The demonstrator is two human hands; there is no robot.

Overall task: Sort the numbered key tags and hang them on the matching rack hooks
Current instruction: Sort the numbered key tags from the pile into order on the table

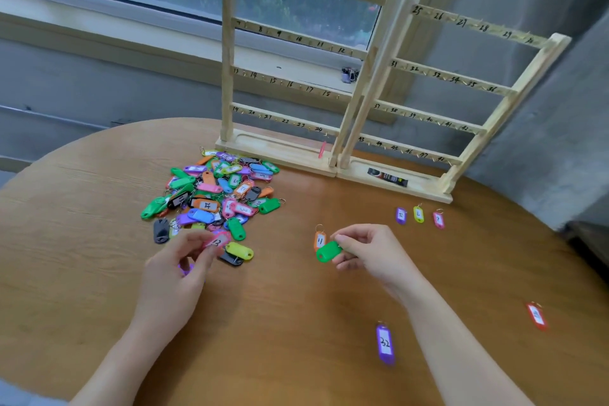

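Key tags (pixel 214 194) are mostly still in one big colourful heap on the round wooden bench (pixel 296 306), just in front of the left wooden rack (pixel 280 76). The right rack (pixel 445 102) stands touching it. Left hand (pixel 178 270) has its fingers pinched on a pink tag (pixel 217 240) marked 12, right at the heap's near edge. Right hand (pixel 365 252) grips a green tag (pixel 328 251), blank side up, just beside an orange tag (pixel 319 240) marked 11 lying flat. A purple 32 tag (pixel 385 343) lies near the right forearm, and three small tags (pixel 418 215) sit in a row near the right rack's base.
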